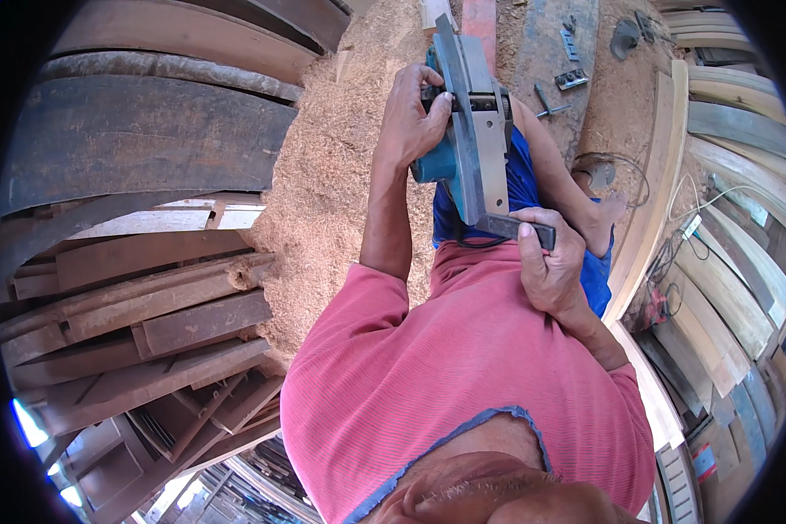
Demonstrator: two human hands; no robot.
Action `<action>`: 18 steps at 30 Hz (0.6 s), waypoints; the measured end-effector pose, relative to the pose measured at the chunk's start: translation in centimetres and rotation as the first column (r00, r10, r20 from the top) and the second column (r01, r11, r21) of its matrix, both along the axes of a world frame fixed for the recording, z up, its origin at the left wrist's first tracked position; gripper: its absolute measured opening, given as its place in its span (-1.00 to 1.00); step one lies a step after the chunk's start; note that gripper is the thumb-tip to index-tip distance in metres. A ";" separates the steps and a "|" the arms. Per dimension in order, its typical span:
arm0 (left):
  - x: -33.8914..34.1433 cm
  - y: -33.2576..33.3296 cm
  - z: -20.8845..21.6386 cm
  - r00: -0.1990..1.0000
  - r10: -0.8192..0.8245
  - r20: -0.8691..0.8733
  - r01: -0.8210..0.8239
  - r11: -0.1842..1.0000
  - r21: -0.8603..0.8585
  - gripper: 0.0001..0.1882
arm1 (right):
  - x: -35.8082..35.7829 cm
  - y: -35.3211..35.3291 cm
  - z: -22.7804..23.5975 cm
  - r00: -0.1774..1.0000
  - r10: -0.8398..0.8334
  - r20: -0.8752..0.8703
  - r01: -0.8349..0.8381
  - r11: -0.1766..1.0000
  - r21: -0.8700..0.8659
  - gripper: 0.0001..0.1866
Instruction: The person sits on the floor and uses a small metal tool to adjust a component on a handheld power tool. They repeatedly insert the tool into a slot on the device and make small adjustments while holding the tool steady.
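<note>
Head (498,499) nearest; planer (479,131) clamped in left fingers (422,77); right fingers (530,248) pinch dark bar (505,226).

Sawdust (323,183) covers the floor. Left: wide dark board (148,131), with brown planks (166,332) piled near it. Right: long pale plank (648,231), lighter boards (738,157) stacked beyond, thin white cord (735,189) across some. Pinkish-red strip (479,24) at far end.

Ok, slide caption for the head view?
Left hand grips a planer; right hand holds a dark bar at its near end, wood shavings nearby.
</note>
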State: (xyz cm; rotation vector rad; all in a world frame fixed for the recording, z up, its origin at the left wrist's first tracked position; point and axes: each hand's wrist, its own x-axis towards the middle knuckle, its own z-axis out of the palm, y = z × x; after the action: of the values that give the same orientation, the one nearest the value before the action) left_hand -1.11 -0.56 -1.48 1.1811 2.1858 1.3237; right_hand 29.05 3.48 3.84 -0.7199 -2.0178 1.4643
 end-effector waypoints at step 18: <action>0.7 -0.5 0.7 0.966 0.039 -0.257 0.011 0.981 0.192 -0.61 | -0.1 -0.1 0.1 1.000 0.007 -0.018 -0.007 1.000 0.019 -0.84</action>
State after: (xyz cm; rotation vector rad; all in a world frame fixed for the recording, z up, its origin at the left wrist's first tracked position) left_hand -0.46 -1.09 -0.74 1.4899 2.2860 1.4878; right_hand 28.91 3.43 3.96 -0.6902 -2.0202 1.4488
